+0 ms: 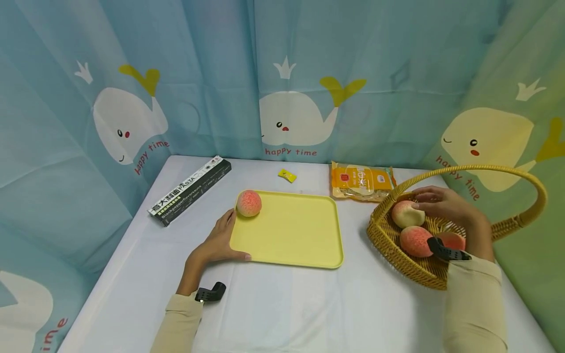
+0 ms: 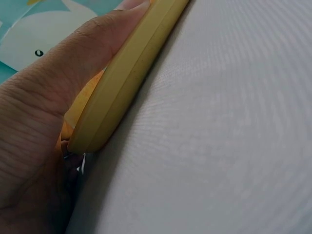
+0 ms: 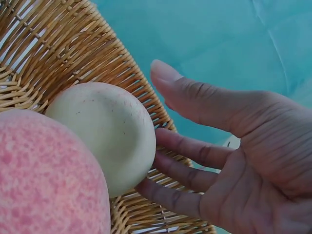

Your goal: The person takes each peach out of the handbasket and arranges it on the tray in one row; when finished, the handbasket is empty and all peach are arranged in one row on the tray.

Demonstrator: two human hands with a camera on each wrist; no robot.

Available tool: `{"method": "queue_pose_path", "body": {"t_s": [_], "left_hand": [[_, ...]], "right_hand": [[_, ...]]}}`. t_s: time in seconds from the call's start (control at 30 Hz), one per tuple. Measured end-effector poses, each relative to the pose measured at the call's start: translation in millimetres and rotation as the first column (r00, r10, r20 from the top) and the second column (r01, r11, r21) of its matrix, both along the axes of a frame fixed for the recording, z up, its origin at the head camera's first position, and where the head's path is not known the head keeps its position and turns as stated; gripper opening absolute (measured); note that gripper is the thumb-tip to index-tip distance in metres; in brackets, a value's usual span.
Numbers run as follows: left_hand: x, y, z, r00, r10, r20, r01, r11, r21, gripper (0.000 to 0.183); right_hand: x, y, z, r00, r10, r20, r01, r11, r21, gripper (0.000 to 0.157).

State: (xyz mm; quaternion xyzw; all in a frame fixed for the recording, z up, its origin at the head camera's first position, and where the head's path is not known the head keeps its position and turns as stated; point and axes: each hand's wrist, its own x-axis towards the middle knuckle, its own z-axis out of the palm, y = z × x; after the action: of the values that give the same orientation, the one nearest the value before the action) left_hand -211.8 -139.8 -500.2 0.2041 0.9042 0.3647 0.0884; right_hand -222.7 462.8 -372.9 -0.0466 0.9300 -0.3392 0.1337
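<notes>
Picking up fruit looks like the step. The right grip [image 1: 447, 205] touches the pale peach [image 1: 405, 216], thumb apart, in the basket [image 1: 390, 254] near the worktop's [image 1: 300, 309] right edge. The left grip [image 1: 217, 242] lies spread on the yellow tray [image 1: 287, 230]. Next, the thumb should close in.

Tray [image 1: 287, 230] is showing plain yellow; peach [image 1: 249, 203] on its far-left corner is showing pink-red speckles; basket [image 1: 397, 257] right of tray is showing tan weave.
</notes>
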Motion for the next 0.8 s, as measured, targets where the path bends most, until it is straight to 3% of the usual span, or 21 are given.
{"method": "queue_pose_path", "body": {"t_s": [0.23,0.43,0.8], "left_hand": [[-0.6,0,-1.0,1.0,0.001,0.003,-0.001,1.0,0.002,0.141],[-0.9,0,-0.3,1.0,0.006,0.008,-0.006,1.0,-0.003,0.141],[1.0,0,0.2,0.999,-0.011,-0.044,0.012,1.0,0.025,0.14]], "right_hand": [[-8.6,-1,-6.6,0.996,0.006,0.094,0.0,0.998,-0.067,0.05],[-14.4,0,-15.8,0.982,-0.009,0.187,0.028,0.995,-0.096,0.058],[-17.0,0,-21.7,0.966,-0.003,0.259,0.033,0.993,-0.113,0.06]]}}
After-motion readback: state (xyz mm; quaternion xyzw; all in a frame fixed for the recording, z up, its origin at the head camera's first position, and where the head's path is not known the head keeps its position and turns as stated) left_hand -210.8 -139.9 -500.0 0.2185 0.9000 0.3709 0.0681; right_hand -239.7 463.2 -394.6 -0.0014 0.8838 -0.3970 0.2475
